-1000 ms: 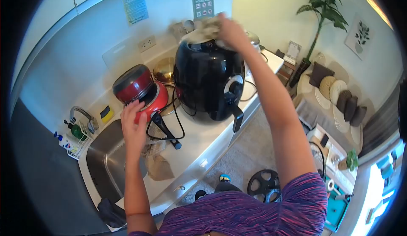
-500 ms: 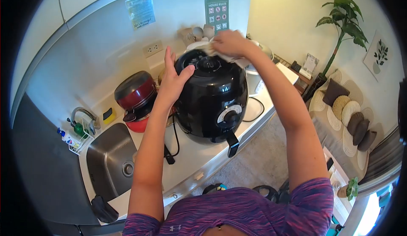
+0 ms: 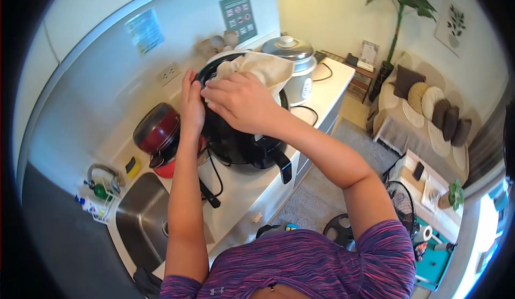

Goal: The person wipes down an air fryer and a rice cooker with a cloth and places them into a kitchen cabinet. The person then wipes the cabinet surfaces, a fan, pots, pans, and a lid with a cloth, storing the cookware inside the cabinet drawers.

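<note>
In the head view, a glossy black air fryer (image 3: 230,144) stands near the centre, its handle towards five o'clock. The left hand (image 3: 193,106), fingers straight, rests at its ten o'clock side. The right hand (image 3: 238,97) lies over a crumpled beige cloth (image 3: 265,68) on top; whether it grips, I cannot tell. The white counter (image 3: 233,205) holds a rice cooker (image 3: 303,81) at one o'clock; a sofa (image 3: 405,122) sits near three.

a crumpled beige cloth (image 3: 266,69) drapes over the top of an upright, glossy black air fryer (image 3: 232,144).
</note>
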Demonstrator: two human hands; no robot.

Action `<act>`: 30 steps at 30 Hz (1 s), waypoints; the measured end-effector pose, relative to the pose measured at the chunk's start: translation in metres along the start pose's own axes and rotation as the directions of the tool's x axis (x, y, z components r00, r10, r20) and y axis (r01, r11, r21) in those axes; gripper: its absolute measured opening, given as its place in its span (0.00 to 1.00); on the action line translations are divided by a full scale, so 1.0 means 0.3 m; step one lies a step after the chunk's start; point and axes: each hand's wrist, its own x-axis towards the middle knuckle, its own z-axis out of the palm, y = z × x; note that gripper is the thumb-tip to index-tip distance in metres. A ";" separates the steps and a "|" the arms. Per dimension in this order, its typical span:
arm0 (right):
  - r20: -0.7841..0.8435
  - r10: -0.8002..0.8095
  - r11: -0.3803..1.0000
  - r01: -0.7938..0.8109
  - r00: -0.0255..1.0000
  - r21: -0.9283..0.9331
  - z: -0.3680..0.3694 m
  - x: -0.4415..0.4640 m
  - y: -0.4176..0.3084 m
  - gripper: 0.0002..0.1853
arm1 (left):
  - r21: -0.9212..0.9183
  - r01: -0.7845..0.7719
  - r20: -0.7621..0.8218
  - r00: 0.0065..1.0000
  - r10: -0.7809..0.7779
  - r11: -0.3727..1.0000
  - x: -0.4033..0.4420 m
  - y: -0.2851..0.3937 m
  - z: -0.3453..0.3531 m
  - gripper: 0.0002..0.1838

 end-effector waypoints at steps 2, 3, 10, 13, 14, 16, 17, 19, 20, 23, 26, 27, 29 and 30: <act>-0.169 0.021 0.998 -0.031 0.985 -0.059 -0.029 -0.057 0.051 0.13 | -0.689 0.604 0.319 0.749 -0.581 0.401 0.066 0.035 -0.083 0.22; -0.320 0.013 0.994 -0.047 0.947 -0.097 -0.038 -0.096 0.083 0.14 | -0.679 0.618 0.333 0.741 -0.584 0.396 0.050 0.020 -0.045 0.22; -0.097 0.762 0.580 -0.608 0.640 0.542 0.370 -0.679 0.292 0.31 | 0.160 -0.021 -0.010 1.000 0.023 0.987 -0.011 -0.016 0.031 0.20; 0.068 0.870 0.180 -0.442 0.489 0.879 0.304 -0.636 0.179 0.29 | 0.259 -0.043 -0.031 0.998 0.052 0.965 -0.023 0.003 0.043 0.20; -0.028 0.824 0.310 -0.409 0.565 0.858 0.255 -0.582 0.173 0.28 | 0.192 0.010 -0.049 0.999 0.000 0.981 -0.019 0.004 0.045 0.20; -0.189 0.676 0.598 -0.381 0.713 0.705 0.143 -0.438 0.184 0.28 | 0.161 0.016 -0.011 1.000 -0.014 0.987 -0.005 -0.007 0.034 0.20; -0.230 0.574 0.736 -0.372 0.786 0.566 0.110 -0.382 0.178 0.28 | 0.130 0.026 0.012 1.000 -0.028 0.991 -0.007 -0.013 0.029 0.20; -0.255 0.520 0.792 -0.349 0.815 0.500 0.088 -0.350 0.161 0.28 | 0.176 0.010 0.005 1.000 -0.011 0.984 -0.006 -0.013 0.030 0.20; -0.277 0.455 0.847 -0.315 0.846 0.429 0.088 -0.343 0.157 0.27 | 0.159 0.013 0.016 1.000 -0.016 0.987 0.000 -0.019 0.026 0.20; -0.331 0.659 0.696 -0.379 0.676 0.610 0.239 -0.526 0.159 0.26 | 0.127 0.006 0.002 1.000 -0.007 0.992 0.003 -0.031 0.018 0.20; -0.140 0.893 0.435 -0.739 0.428 0.515 0.215 -0.655 0.146 0.18 | 0.143 -0.040 -0.013 0.999 0.043 0.989 -0.003 -0.026 0.019 0.19; -0.211 0.934 0.357 -0.699 0.290 0.620 0.176 -0.618 0.151 0.17 | 0.178 -0.064 0.005 0.998 0.064 0.982 -0.001 -0.024 0.021 0.19; -0.378 0.860 0.500 -0.415 0.343 0.760 -0.023 -0.416 0.059 0.17 | 0.173 -0.083 -0.008 0.996 0.086 0.981 -0.003 -0.027 0.022 0.18; -0.335 0.823 0.537 -0.433 0.459 0.724 -0.071 -0.342 0.029 0.16 | 0.169 -0.079 -0.005 0.997 0.081 0.982 -0.006 -0.025 0.023 0.18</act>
